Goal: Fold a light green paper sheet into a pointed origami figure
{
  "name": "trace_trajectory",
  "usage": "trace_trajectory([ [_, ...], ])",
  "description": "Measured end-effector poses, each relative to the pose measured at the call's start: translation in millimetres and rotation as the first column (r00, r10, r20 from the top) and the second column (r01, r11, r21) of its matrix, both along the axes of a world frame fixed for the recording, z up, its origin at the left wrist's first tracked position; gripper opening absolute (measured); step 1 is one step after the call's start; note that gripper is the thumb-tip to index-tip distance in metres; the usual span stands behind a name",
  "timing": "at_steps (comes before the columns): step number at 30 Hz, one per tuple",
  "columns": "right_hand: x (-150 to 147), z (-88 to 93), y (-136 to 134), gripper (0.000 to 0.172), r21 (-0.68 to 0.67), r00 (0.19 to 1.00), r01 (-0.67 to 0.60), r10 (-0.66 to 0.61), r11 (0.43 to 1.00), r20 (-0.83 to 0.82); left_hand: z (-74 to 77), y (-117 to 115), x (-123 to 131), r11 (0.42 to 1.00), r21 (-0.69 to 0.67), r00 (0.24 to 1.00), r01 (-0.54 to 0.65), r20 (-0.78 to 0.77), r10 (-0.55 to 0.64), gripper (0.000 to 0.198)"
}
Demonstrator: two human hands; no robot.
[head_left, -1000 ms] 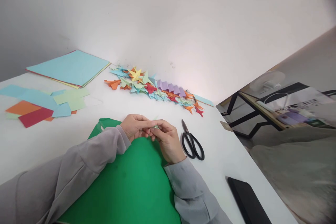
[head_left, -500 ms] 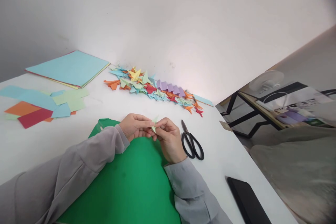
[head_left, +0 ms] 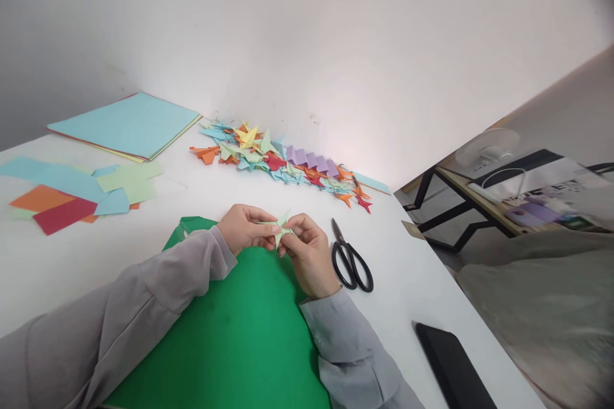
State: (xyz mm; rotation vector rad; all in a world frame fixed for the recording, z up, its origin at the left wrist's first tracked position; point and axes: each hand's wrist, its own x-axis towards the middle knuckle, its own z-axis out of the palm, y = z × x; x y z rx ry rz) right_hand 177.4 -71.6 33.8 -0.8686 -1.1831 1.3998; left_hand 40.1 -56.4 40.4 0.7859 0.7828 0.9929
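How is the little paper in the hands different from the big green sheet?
The little paper is pale green, small and folded into points; the big sheet is deep green, wide and flat. The left hand and right hand pinch the little paper; the big sheet lies under the sleeves. Both are green.

A paper-craft work desk: white table, coloured paper stack, folded paper shapes, scissors.

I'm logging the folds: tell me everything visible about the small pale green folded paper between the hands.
The small pale green folded paper is thin, creased into narrow pointed flaps. It is held above the large green sheet, pinched between fingertips of the left hand and the right hand. Finer folds are too small to tell.
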Motion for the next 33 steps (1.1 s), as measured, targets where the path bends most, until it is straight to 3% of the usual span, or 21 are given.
trace_trajectory([
  [4, 2.4, -0.2, 0.6, 0.008, 0.008, 0.996, -0.078, 0.078, 0.997, -0.051, 0.2, 0.6, -0.7, 0.999, 0.006, 0.999, -0.037, -0.032, 0.037, 0.044],
  [21, 0.0, -0.1, 1.0, 0.018, -0.007, 1.000, -0.016, 0.016, 1.000, -0.013, -0.9, 1.1, -1.9, 0.999, -0.010, 0.998, -0.047, -0.032, 0.046, 0.031],
  [33, -1.1, -1.7, 1.5, 0.016, 0.115, 1.000, 0.014, -0.014, 0.993, 0.002, 2.5, -1.3, 2.5, 0.984, 0.125, 0.990, -0.129, -0.039, 0.135, 0.042],
])
